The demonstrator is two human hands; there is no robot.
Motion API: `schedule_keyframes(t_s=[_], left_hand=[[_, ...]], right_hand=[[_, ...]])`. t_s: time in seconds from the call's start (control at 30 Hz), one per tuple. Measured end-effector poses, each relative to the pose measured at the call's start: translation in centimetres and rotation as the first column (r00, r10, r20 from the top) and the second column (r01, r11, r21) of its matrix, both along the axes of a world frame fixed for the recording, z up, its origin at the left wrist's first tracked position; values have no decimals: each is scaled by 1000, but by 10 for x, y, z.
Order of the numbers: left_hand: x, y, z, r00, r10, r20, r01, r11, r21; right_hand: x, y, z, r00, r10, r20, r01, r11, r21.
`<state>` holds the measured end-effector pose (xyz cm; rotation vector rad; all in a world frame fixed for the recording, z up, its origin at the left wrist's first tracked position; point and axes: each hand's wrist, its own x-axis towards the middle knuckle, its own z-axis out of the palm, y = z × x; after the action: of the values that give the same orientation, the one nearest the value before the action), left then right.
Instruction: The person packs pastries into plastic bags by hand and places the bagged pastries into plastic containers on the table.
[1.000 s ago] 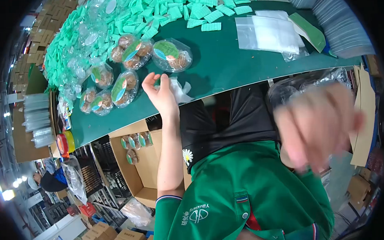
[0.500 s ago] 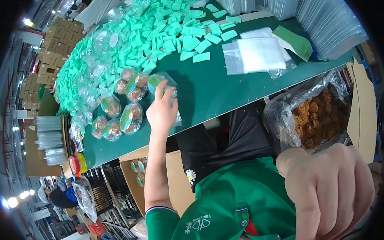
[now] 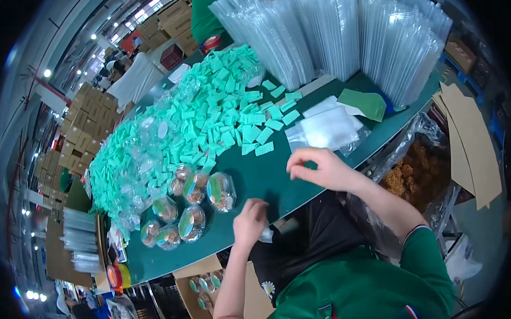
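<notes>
My left hand (image 3: 250, 221) hovers near the table's front edge with its fingers loosely bent, and I see nothing in it. Close to its wrist, a small whitish clear piece (image 3: 266, 233) is at the edge. My right hand (image 3: 319, 168) is above the table, thumb and forefinger curved apart with nothing between them. Just beyond it lies a stack of clear plastic bags (image 3: 325, 129). To the left of my left hand stand several clear packs of brown round pieces with green labels; the nearest pack (image 3: 222, 191) is not touched by either hand.
A large heap of mint-green slips (image 3: 209, 116) covers the back left, with clear plastic pieces among them. Stacked clear trays (image 3: 330, 33) line the back. A plastic-lined box of brown fibrous clumps (image 3: 408, 174) stands at right, and an open carton (image 3: 246, 289) below the table holds similar packs.
My left hand has come off the pack at the right of the group and drawn back toward the edge. My right hand has moved from close to the camera to above the table. The view has shifted.
</notes>
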<state>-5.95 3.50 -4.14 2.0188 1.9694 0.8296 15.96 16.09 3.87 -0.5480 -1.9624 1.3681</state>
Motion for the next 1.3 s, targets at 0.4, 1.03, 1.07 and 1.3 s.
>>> schedule_keyframes(t_s=[0.4,1.03,1.07,1.3], left_hand=[[11,26,-36,994,44,102,-55,992,110],[-312,151,70,802,596,46,-570,740,357],[-322,160,69,765,642,47,-609,698,377],[-379,211,64,484,875,0,-859,475,193]], right_hand=[[-72,86,4,972,-117,203,1,869,495],[-116,40,-109,814,-299,498,-133,738,662],[-115,40,-108,809,-298,506,-136,743,655],[-117,45,-107,808,-280,518,-128,775,619]])
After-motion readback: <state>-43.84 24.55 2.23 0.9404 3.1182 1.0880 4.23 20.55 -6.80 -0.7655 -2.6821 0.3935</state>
